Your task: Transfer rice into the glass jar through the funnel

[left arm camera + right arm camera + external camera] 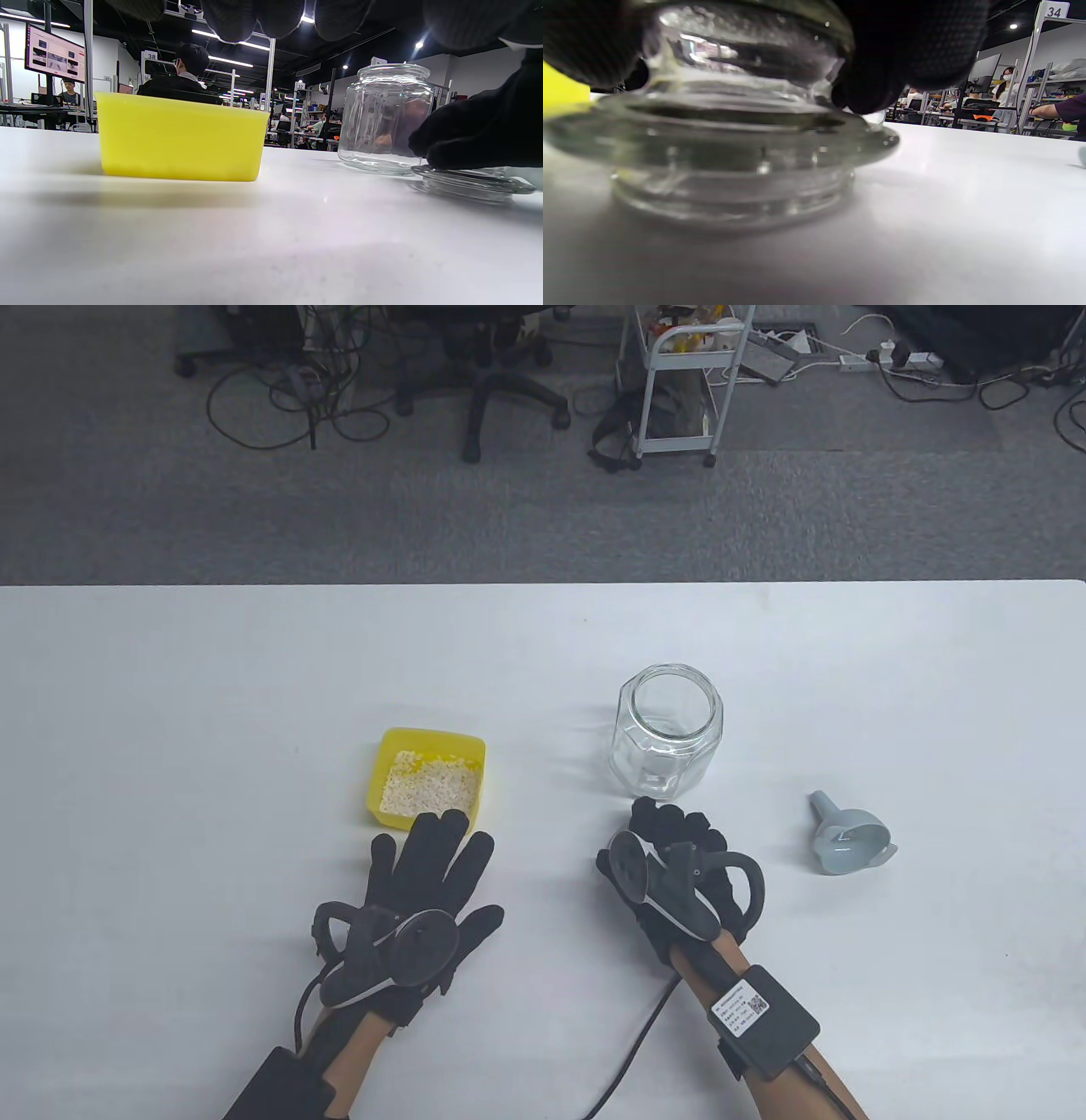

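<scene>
An open glass jar (666,729) stands empty at the table's middle; it also shows in the left wrist view (384,114). A yellow tub (399,740) with rice (428,791) sits to its left, seen from the side in the left wrist view (178,140). A grey funnel (848,841) lies on its side at the right. My left hand (441,865) rests flat with fingers spread just in front of the tub, empty. My right hand (670,848) grips the glass lid (734,144), which sits on the table just in front of the jar (466,184).
The white table (170,712) stretches wide to both sides. A black cable (636,1044) runs along the table between my forearms. Beyond the far edge are an office chair (501,381) and a white cart (679,390) on the floor.
</scene>
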Demonstrator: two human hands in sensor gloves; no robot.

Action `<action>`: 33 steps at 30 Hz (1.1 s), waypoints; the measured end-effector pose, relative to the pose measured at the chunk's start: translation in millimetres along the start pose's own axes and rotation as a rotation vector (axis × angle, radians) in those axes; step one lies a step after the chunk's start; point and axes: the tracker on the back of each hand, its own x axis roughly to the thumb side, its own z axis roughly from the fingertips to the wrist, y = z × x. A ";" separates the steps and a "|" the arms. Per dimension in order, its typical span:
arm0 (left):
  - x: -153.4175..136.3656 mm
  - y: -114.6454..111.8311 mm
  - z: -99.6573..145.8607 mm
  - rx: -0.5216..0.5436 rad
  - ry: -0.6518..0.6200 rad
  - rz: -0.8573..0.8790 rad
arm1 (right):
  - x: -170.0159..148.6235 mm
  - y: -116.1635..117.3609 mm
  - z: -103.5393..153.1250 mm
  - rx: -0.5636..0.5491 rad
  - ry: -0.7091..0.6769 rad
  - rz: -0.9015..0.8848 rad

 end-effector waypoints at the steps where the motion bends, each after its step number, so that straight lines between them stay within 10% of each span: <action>1: 0.1 0.1 0.0 0.001 0.000 0.002 | -0.2 -1.7 0.9 0.027 0.003 0.014; 13: -1.6 0.4 0.0 -0.006 0.010 0.001 | -56.4 -58.2 7.6 -0.100 0.093 -0.200; 33: -7.8 4.3 0.2 -0.007 0.040 -0.002 | -223.2 -29.2 23.8 -0.013 0.441 -0.498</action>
